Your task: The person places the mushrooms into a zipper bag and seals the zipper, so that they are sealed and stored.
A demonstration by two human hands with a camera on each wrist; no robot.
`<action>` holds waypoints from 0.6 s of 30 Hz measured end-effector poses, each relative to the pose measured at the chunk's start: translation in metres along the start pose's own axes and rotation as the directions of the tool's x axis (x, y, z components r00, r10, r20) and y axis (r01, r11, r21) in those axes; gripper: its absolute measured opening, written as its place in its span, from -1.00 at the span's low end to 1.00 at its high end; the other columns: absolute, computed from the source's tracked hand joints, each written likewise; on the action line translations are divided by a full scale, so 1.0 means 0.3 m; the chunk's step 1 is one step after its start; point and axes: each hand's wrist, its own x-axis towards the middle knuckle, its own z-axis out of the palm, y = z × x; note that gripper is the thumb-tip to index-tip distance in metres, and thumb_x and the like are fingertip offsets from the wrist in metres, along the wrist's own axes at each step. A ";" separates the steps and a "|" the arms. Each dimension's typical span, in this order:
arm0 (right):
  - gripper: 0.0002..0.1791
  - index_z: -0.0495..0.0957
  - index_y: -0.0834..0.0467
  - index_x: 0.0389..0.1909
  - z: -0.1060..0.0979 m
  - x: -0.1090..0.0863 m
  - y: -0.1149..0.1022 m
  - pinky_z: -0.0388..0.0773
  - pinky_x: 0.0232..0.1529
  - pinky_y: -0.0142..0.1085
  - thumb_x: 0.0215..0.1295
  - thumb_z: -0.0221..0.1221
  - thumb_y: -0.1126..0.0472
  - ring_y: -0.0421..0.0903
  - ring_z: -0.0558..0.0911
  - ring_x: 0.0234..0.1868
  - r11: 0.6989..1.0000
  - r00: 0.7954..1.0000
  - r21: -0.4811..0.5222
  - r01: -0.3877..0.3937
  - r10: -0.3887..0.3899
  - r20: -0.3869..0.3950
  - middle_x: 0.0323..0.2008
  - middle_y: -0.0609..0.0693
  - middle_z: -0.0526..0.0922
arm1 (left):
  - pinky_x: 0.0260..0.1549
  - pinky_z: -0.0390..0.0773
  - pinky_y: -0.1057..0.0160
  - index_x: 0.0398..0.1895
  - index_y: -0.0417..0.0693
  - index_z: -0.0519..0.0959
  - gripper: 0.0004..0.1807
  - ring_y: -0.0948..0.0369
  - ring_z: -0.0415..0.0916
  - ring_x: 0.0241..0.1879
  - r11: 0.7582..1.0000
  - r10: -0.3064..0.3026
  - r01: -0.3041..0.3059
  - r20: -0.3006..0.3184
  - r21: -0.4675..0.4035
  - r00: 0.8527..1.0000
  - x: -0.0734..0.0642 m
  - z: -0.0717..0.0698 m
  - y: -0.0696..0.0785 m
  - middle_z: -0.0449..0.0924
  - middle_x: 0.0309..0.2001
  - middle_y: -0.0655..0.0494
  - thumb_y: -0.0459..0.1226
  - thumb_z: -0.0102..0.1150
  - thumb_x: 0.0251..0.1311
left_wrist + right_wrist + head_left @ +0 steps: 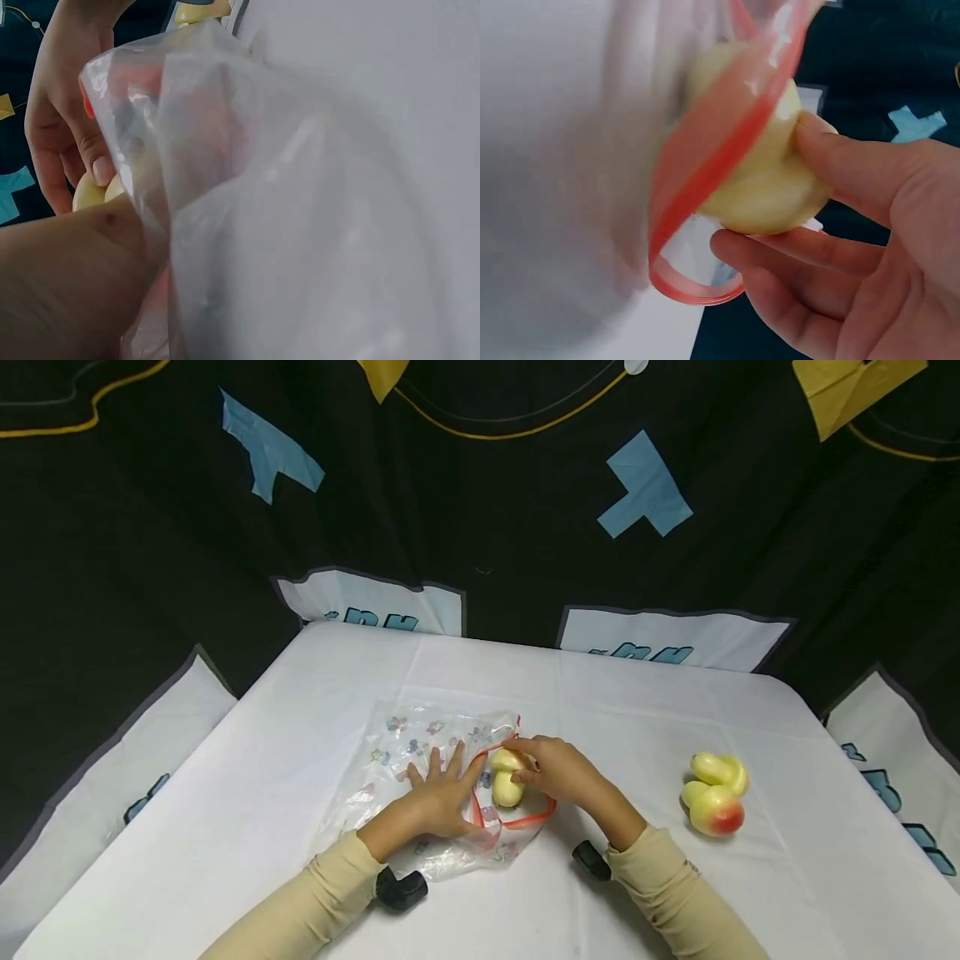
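Observation:
A clear plastic bag (378,789) with small printed figures and a red-edged mouth lies flat on the white table. My left hand (438,800) rests on it with fingers spread, the forefinger and thumb beside the red rim. My right hand (558,768) pinches a yellow gourd-shaped fruit (507,792) at the bag's mouth. In the right wrist view, thumb and fingertips grip the shiny yellow fruit (769,199), and the red band (712,180) crosses in front of part of it. Bag film (300,225) fills much of the left wrist view and hides the left fingers.
To the right on the white table (600,710) lie several more yellow fruits (720,772), one with a red blush (717,812). A black wrist mount (401,891) sits under the left forearm. Black cloth (480,527) hangs behind the table.

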 end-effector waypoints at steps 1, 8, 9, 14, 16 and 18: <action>-0.48 0.46 0.11 0.12 0.005 0.001 -0.004 0.49 -0.08 -0.07 0.07 0.27 0.17 0.04 0.58 -0.05 1.000 1.000 -0.009 -0.006 0.006 -0.015 -0.03 0.13 0.60 | 0.04 -0.24 -0.52 0.44 0.10 -0.19 0.21 -0.40 -0.35 0.32 1.000 0.005 -0.005 -0.007 -0.001 1.000 0.000 0.001 0.000 -0.35 0.43 -0.25 0.28 0.25 -0.22; -0.52 0.37 0.16 -0.04 0.044 0.021 -0.018 0.50 -0.40 -0.16 0.04 0.28 0.11 0.02 0.63 -0.38 0.998 0.995 -0.050 -0.026 0.021 -0.099 -0.40 0.12 0.65 | 0.03 -0.19 -0.52 0.44 0.03 -0.27 0.28 -0.38 -0.32 0.33 0.999 0.015 -0.016 -0.046 -0.032 0.999 -0.006 -0.005 0.003 -0.45 0.44 -0.16 0.25 0.30 -0.24; -0.52 0.33 0.14 -0.08 0.052 0.024 -0.016 0.48 -0.47 -0.18 0.02 0.30 0.11 0.01 0.62 -0.44 0.998 0.993 -0.062 -0.025 0.018 -0.116 -0.47 0.11 0.63 | 0.03 -0.17 -0.52 0.44 0.02 -0.27 0.29 -0.38 -0.31 0.33 0.999 0.021 -0.023 -0.058 -0.039 0.998 -0.008 -0.009 0.004 -0.45 0.44 -0.15 0.24 0.31 -0.25; -0.48 0.28 0.14 -0.11 0.086 0.036 -0.005 0.48 -0.53 -0.16 -0.04 0.34 0.14 0.04 0.64 -0.45 0.994 0.990 -0.105 -0.033 0.019 -0.138 -0.46 0.13 0.65 | 0.01 -0.10 -0.53 0.44 -0.03 -0.28 0.31 -0.39 -0.27 0.32 0.996 0.049 -0.056 -0.097 -0.072 0.994 -0.011 -0.026 0.011 -0.45 0.44 -0.15 0.20 0.35 -0.26; -0.47 0.31 0.16 -0.07 0.087 0.040 -0.005 0.50 -0.49 -0.15 -0.03 0.33 0.12 0.04 0.64 -0.42 0.993 0.993 -0.111 -0.037 0.024 -0.113 -0.41 0.13 0.65 | 0.00 -0.08 -0.53 0.44 -0.05 -0.28 0.32 -0.39 -0.26 0.31 0.995 0.054 -0.062 -0.100 -0.082 0.994 -0.010 -0.031 0.015 -0.45 0.44 -0.16 0.19 0.36 -0.26; -0.40 0.33 0.17 0.00 0.080 0.041 -0.008 0.51 -0.44 -0.14 -0.05 0.34 0.07 0.03 0.64 -0.39 0.993 0.997 -0.112 -0.040 0.032 -0.073 -0.35 0.12 0.65 | 0.00 -0.08 -0.52 0.44 -0.05 -0.29 0.33 -0.39 -0.27 0.31 0.994 0.057 -0.066 -0.101 -0.089 0.993 -0.008 -0.034 0.020 -0.47 0.44 -0.16 0.18 0.36 -0.27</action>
